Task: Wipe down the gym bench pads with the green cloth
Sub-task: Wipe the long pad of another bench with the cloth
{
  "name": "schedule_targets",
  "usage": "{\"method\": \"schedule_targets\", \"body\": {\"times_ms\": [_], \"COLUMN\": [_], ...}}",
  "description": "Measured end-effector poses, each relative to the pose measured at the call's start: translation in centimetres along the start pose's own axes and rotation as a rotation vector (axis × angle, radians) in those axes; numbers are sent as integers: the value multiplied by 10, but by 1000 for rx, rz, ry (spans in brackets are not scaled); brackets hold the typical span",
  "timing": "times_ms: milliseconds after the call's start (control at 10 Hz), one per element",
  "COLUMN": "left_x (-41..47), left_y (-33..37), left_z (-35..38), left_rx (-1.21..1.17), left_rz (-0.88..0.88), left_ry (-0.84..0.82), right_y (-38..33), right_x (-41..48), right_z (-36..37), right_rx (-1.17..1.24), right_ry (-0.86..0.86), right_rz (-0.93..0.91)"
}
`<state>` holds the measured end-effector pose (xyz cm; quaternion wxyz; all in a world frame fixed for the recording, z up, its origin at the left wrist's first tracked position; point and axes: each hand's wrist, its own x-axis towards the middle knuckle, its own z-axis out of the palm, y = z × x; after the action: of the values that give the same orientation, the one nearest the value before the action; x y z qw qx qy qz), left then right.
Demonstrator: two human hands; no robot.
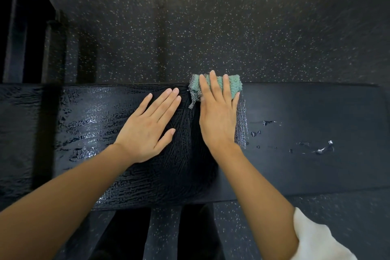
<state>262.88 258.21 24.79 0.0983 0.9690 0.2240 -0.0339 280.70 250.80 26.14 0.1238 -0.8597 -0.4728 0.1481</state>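
A long black bench pad point(306, 167) runs across the view from left to right. Its left and middle parts glisten with wet streaks; the right part looks dry apart from a few droplets point(322, 149). A folded green cloth point(233, 84) with a grey woven edge lies at the pad's far edge, near the middle. My right hand point(218, 116) presses flat on the cloth with straight fingers, covering most of it. Just to the left, my left hand point(147, 126) rests flat on the wet pad with its fingers spread, apart from the cloth.
Dark speckled rubber floor point(211, 27) lies beyond and below the bench. Black frame bars point(124, 236) of the bench show under the near edge. Dark upright equipment point(16, 38) stands at the far left. A white sleeve point(316, 243) shows at the lower right.
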Motion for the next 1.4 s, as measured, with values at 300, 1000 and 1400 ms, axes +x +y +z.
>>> {"method": "schedule_targets", "body": {"times_ms": [300,1000,1400], "left_x": [0,0,0], "left_y": [-1,-2,-3], "left_z": [1,0,1], "left_rx": [-2,0,-6], "left_rz": [3,10,8], "left_ry": [-11,-4,-1], "right_y": [55,25,72], "right_x": [-5,-49,-51], "right_z": [-20,9,-16], "right_rx": [-133,-56,54], "right_ry": [6,88,209], "right_rz": [-10,1,460]}}
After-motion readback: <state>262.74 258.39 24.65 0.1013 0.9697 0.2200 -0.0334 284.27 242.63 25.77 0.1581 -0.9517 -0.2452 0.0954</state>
